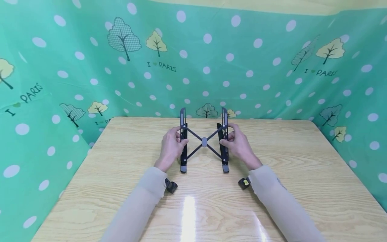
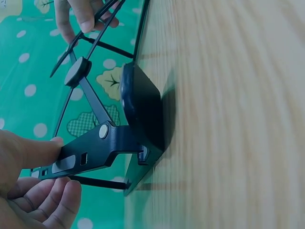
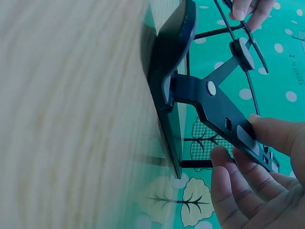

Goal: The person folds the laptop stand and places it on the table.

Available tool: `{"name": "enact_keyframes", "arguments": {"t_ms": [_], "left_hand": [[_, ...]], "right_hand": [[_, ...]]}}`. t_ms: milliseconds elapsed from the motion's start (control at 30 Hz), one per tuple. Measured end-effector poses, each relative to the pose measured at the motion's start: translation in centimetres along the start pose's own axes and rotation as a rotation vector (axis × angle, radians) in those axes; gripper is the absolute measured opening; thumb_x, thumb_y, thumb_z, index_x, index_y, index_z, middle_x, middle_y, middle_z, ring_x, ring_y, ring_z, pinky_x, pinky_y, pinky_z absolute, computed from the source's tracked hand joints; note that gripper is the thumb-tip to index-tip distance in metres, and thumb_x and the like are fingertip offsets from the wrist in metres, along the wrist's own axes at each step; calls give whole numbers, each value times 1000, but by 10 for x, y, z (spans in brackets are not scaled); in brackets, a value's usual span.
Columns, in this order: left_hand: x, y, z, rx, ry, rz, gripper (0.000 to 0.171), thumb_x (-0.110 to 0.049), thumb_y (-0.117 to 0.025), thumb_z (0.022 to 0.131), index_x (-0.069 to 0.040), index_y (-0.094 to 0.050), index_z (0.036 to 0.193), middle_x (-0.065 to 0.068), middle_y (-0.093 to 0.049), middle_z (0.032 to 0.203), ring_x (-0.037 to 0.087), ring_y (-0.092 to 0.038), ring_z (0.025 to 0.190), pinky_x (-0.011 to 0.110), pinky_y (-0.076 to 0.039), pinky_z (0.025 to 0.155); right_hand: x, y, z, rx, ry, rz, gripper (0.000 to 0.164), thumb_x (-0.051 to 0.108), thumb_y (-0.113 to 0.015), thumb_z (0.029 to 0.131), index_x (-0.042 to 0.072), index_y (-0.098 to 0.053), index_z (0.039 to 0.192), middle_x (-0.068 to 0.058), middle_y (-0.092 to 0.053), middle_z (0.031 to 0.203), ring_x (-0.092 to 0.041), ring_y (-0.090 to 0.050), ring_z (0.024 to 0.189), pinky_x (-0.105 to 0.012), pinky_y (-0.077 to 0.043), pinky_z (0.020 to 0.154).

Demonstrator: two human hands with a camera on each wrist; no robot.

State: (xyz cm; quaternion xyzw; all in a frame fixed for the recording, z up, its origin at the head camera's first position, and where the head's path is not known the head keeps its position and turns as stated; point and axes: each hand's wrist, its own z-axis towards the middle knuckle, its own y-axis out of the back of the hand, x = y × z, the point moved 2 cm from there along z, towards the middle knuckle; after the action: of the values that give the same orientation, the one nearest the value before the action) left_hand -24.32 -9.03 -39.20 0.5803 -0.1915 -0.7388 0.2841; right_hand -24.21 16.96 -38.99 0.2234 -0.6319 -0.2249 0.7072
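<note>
A black folding laptop stand (image 1: 204, 142) stands unfolded on the table, its two side rails joined by crossed bars with a grey oval hub in the middle. My left hand (image 1: 173, 146) pinches the left rail (image 2: 76, 160) between thumb and fingers. On the other side, the right rail (image 3: 233, 121) is held the same way by my right hand (image 1: 239, 144). Both rails slope up away from the table, with a support strut under each. Small upturned lips (image 1: 183, 168) mark the near ends of the rails.
The light wood table (image 1: 136, 141) spreads out on all sides of the stand. A green dotted cloth (image 1: 205, 60) with printed trees hangs behind the table and along its sides. Small black wrist cameras (image 1: 171, 186) sit at both cuffs.
</note>
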Motion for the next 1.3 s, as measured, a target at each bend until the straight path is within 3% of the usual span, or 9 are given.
{"name": "enact_keyframes", "arguments": {"t_ms": [233,433,700,867,1000,1300], "left_hand": [[-3,-5,-1,10,-1,-6,61,-13,-78,78,-6,-51,133,10,-61,95,17,-55,73,30,-49,61],[-5,-9,-2,9,-40,-7,58,-12,-77,80,-4,-52,131,8,-59,93,17,-55,72,30,-48,61],[-6,0,3,173,17,-124,60,-2,-71,83,-4,-45,138,11,-59,98,19,-63,81,30,-54,71],[-5,2,5,226,21,-131,65,4,-69,81,-6,-43,140,11,-60,97,21,-63,83,31,-54,74],[-4,2,6,235,24,-129,66,4,-69,80,-8,-43,140,10,-60,94,20,-63,80,31,-54,72],[-4,3,5,221,26,-123,68,5,-69,79,-7,-42,140,9,-58,91,20,-62,76,31,-54,69]], "right_hand": [[-4,5,-3,6,0,-16,79,16,-74,83,14,-29,148,-9,-61,91,-24,-57,82,-36,-50,74],[-6,8,-4,3,-19,-29,79,17,-73,84,13,-27,148,-9,-59,94,-25,-56,84,-36,-49,74],[-7,17,-5,51,3,-12,70,13,-64,89,13,-27,149,-12,-60,101,-24,-60,86,-37,-52,75],[-8,23,-7,137,-6,45,75,5,-61,89,16,-21,152,-18,-57,102,-33,-64,75,-42,-57,67],[-7,23,-8,174,-28,50,78,3,-60,90,21,-18,153,-20,-57,99,-37,-65,69,-43,-57,62],[-7,21,-7,163,-29,69,82,2,-62,89,25,-17,154,-19,-57,97,-38,-65,69,-44,-57,62]]}}
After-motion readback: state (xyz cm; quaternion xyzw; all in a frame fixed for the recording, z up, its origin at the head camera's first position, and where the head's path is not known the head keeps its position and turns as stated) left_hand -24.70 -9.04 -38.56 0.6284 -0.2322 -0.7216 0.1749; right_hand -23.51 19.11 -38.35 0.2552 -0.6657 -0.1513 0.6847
